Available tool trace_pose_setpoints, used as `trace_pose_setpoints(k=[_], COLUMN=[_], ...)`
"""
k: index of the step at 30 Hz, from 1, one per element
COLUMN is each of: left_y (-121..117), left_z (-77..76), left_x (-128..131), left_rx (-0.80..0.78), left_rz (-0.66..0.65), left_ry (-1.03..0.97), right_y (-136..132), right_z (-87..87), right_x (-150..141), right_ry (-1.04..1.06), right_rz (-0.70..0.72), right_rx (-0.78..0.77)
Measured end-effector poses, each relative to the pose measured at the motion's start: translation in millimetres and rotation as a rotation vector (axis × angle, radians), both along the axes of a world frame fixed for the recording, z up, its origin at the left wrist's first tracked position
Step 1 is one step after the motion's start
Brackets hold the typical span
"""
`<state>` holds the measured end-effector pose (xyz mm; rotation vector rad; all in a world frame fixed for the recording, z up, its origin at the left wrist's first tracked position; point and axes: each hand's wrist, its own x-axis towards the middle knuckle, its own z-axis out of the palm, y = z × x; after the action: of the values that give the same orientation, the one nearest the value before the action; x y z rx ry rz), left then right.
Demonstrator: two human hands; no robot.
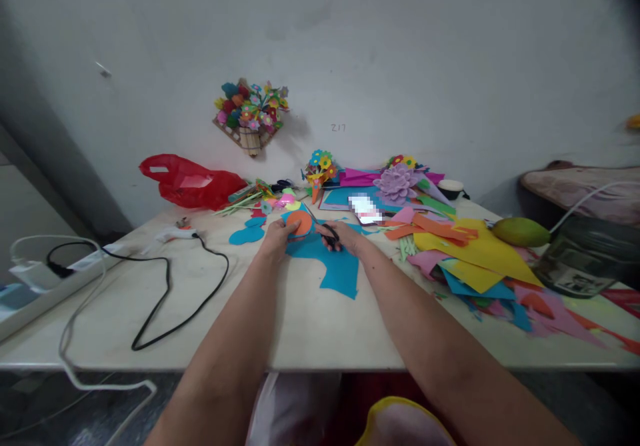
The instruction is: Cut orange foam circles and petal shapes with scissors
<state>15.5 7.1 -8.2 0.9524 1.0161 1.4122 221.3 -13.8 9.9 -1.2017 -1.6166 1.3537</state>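
My left hand (280,238) pinches an orange disc (299,223) laid against a blue felt-like sheet (333,267). In my right hand (340,238) is a pair of scissors (330,234) with black handles, its blades pointing up and left beside the disc's right edge. The blue sheet spreads below both hands and has a curved cut edge. Left of my left hand lie several rounded blue cut pieces (247,234). A phone with a lit screen (365,210) sits beyond my right hand.
Coloured scraps (480,253) pile up on the right, near a dark jar (583,259) and a green-yellow mango-like fruit (521,231). A red plastic bag (193,183) lies back left. A white glue gun (175,234) trails a black cord (167,286). Craft flowers (323,163) stand by the wall.
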Motion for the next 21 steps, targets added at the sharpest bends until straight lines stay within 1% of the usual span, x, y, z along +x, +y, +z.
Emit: trace_pose_setpoints(k=[6, 11, 21], left_y=[1, 4, 7], left_z=[0.7, -0.9, -4.5], left_x=[-1, -1, -4], left_rx=[-0.002, 0.018, 0.033], left_rz=[0.011, 0.027, 0.007], left_ry=[-0.015, -0.030, -0.043], right_y=[-2, -6, -5], right_z=[-3.6, -1.1, -1.0], right_x=[-5, -8, -11], right_ry=[0.068, 0.075, 0.094], right_rz=[0.000, 0.002, -0.005], right_rx=[-0.017, -0.028, -0.022])
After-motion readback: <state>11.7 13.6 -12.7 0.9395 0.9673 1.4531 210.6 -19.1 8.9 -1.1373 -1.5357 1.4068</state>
